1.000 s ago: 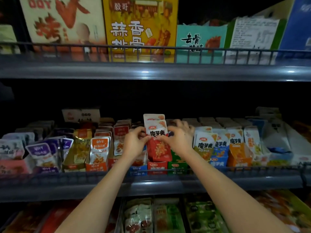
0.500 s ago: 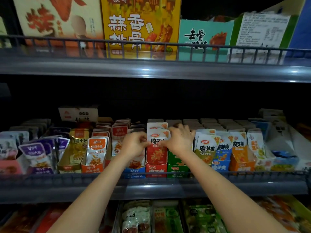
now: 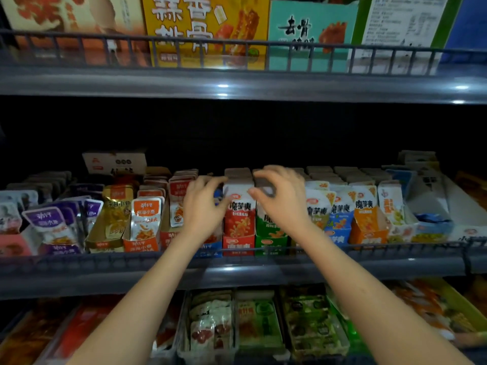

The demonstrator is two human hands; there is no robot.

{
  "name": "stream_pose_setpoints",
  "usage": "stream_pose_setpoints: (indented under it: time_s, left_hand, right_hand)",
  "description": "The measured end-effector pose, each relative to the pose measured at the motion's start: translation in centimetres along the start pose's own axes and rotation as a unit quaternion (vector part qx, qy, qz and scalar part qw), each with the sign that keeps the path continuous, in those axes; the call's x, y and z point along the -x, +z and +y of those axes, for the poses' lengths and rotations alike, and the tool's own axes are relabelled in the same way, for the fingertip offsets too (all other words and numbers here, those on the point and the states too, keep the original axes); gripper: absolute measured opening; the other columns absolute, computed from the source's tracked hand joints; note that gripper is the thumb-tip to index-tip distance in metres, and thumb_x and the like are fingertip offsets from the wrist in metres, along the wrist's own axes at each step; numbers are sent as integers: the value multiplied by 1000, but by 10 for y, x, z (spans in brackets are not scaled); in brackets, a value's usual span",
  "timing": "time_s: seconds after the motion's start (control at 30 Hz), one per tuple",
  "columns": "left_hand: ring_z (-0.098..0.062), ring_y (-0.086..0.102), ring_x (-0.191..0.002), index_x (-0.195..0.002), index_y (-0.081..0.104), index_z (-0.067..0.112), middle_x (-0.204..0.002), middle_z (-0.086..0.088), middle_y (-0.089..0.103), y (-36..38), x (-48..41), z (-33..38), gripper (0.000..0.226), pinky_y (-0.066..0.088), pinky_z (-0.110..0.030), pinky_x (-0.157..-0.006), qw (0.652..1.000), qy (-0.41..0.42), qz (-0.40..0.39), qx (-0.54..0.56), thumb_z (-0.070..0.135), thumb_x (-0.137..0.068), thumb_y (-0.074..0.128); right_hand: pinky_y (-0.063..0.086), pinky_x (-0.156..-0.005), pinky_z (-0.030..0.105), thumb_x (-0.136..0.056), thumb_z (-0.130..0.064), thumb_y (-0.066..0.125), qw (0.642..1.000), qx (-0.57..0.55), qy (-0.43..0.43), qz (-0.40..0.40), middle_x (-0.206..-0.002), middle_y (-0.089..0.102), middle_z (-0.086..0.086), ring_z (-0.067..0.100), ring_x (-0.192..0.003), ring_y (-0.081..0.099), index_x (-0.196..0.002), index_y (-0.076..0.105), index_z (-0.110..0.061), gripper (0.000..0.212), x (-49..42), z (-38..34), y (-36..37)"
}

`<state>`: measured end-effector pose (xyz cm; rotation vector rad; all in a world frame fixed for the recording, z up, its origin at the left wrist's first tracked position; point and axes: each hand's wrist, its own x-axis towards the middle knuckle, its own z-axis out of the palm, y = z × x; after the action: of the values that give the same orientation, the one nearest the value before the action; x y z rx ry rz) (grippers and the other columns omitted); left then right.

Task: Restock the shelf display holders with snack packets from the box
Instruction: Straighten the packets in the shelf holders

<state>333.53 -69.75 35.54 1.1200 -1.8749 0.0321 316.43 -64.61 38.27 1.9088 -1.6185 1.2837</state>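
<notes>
Head view: your left hand (image 3: 204, 206) and right hand (image 3: 283, 198) are both over the middle shelf (image 3: 237, 270), fingers spread and loosely curled, gripping nothing. Between them the red snack packets (image 3: 239, 210) stand upright in the red display holder (image 3: 238, 245), just touching or barely clear of your fingertips, can't tell which. Right hand covers most of the green packets (image 3: 266, 222) at its 6 o'clock. Blue holder (image 3: 209, 250) is mostly hidden behind your left wrist. Rows at 12 o'clock fade into dark. Supply box isn't in frame. Lower shelf packets (image 3: 210, 322) are blurred, labels unreadable.
</notes>
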Motion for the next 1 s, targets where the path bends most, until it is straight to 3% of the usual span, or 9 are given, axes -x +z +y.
stream_pose_setpoints:
  time_s: [0.1, 0.17, 0.37, 0.43, 0.57, 0.7, 0.77, 0.83, 1.0]
  left_hand:
    - [-14, 56, -92, -110, 66, 13, -103, -1, 60, -12, 45, 15, 22, 40, -14, -73, 995, -11, 10, 95, 18, -88, 64]
    - [-9, 56, -84, -102, 67, 13, -98, 5, 60, -12, 86, 21, 14, 43, -15, -71, 991, -12, -7, 130, 16, -90, 62]
    - [-12, 57, -86, -96, 68, 16, -92, 3, 63, 36, 238, 12, 14, 43, -20, -78, 978, -35, -177, 105, 19, -89, 57]
    - [-19, 60, -93, -100, 68, 15, -98, 0, 64, 53, 288, 3, 15, 46, -26, -82, 966, -60, -239, 77, 13, -88, 60]
    - [-30, 62, -98, -108, 68, 12, -108, -9, 66, 72, 377, -18, 23, 48, -35, -84, 948, -163, -272, -11, 10, -85, 64]
    - [-39, 44, -127, -136, 49, 11, -140, -19, 47, 91, 424, -43, 45, 39, -51, -104, 902, -269, -327, -82, 22, -92, 57]
    - [-35, 31, -138, -144, 36, 13, -152, -14, 31, 102, 433, -52, 52, 31, -48, -111, 895, -275, -342, -73, 28, -96, 50]
    - [-32, 21, -143, -147, 30, 14, -156, -10, 21, 115, 440, -61, 55, 26, -46, -115, 896, -262, -351, -72, 30, -97, 47]
    - [-35, 20, -142, -146, 33, 14, -152, -12, 33, 131, 452, -75, 53, 25, -49, -115, 893, -257, -355, -105, 30, -97, 46]
  right_hand:
    - [41, -88, 31, -89, -33, 57, 995, -68, -62, 42, -104, 66, 3, 17, -104, 56, -105, 69, -13, 29, 47, -4, -33]
    - [41, -87, 24, -90, -27, 58, 992, -108, -62, 16, -98, 67, 2, 13, -99, 56, -99, 70, -9, 23, 93, 0, -50]
    - [40, -85, 6, -87, -24, 64, 972, -102, 102, -185, -94, 67, -7, 7, -90, 60, -97, 71, -15, 14, 257, 48, -44]
    - [45, -82, 10, -85, -14, 68, 949, -88, 193, -231, -92, 62, -12, 6, -88, 61, -99, 70, -16, 14, 313, 63, -35]
    - [42, -82, 17, -91, -13, 61, 840, -106, 436, -306, -95, 60, -9, 10, -93, 61, -108, 64, -14, 18, 408, 80, -16]
    - [49, -89, 31, -92, -18, 59, 730, -127, 602, -299, -108, 64, 2, 19, -99, 61, -113, 60, -16, 21, 484, 92, 16]
    - [49, -95, 43, -92, -20, 60, 680, -144, 668, -266, -116, 61, 6, 23, -104, 60, -109, 58, -23, 17, 507, 99, 34]
    - [51, -93, 43, -91, -19, 61, 632, -165, 726, -217, -120, 58, 7, 24, -104, 60, -108, 57, -22, 18, 521, 108, 54]
    - [54, -81, 36, -89, -13, 64, 500, -243, 829, -60, -126, 59, 16, 30, -111, 60, -132, 50, -6, 46, 536, 133, 99]
